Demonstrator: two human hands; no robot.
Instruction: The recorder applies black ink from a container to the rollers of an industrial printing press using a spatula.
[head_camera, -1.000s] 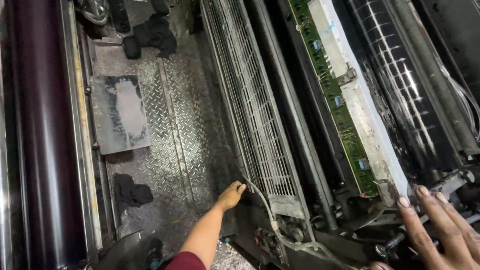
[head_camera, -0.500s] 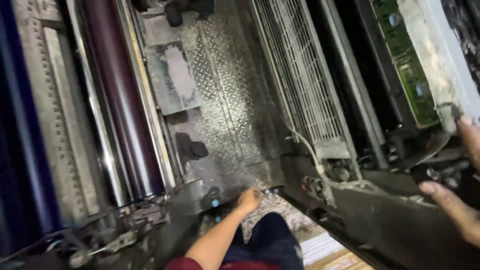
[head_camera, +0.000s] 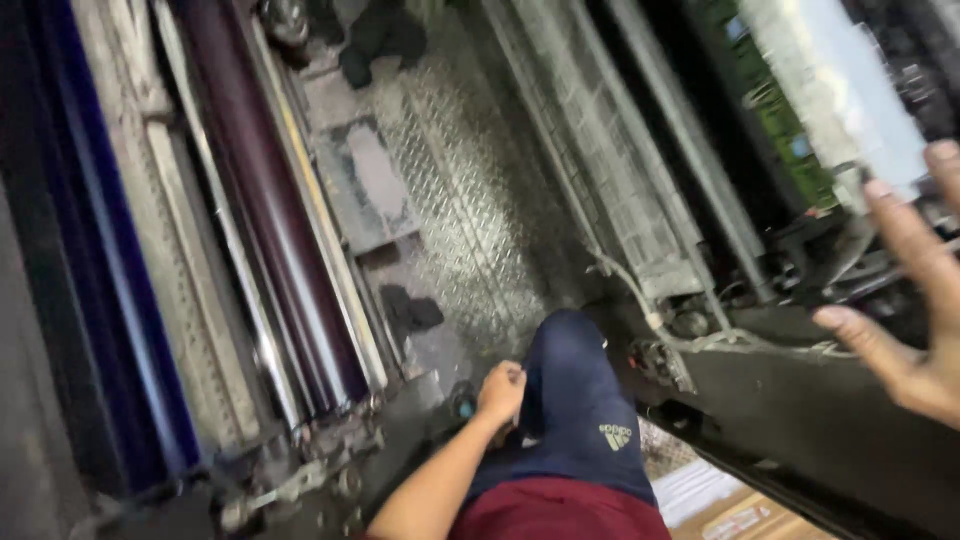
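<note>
Left hand was seen loosely curled, holding nothing, just beside the blue-trousered knee above the chequered metal floor plate. Right hand was spread wide near the dark machine housing, clear of the maroon roller.

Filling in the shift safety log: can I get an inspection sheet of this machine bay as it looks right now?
Surface: checker-plate floor, grimy, with a worn flat patch.
Job's things: dark roller on the left; mesh guard on the right.
Clutter: black rags on the floor; more dark bundles at the far end.
Grips: left hand closed, beside the person's knee; right hand open, fingers spread, holding nothing.
Cables: pale cable trailing below the guard.
Surroundings: green circuit board; cardboard box below.
</note>
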